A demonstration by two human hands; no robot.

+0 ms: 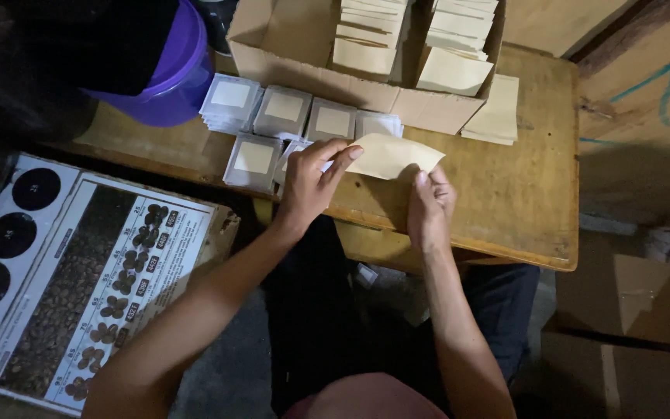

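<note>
1. Head view is looking down on a worn wooden table (521, 186) in a dim room, with the person's dark trouser legs showing beneath its near edge.
2. At twelve o'clock an open cardboard box (304, 70) is sitting on the table, holding rows of tan paper envelopes (366, 46); a loose stack of envelopes (498, 109) is lying just beside it at two o'clock.
3. Small white-edged packets (284, 112) are lying in stacks in front of the box, toward eleven o'clock.
4. A purple tub (172, 77) is standing at ten o'clock.
5. At eight o'clock a printed chart of coffee beans (94, 279) is leaning below the table.
6. At three o'clock, cardboard sheets (645, 101) are standing beside the table.
7. Left hand (312, 182) is pinching the left edge of a tan envelope (393, 155), thumb and forefinger closed on it.
8. Right hand (428, 206) is touching the envelope's lower right edge with curled fingers.
9. That envelope is hovering just above the table's middle, tilted.
</note>
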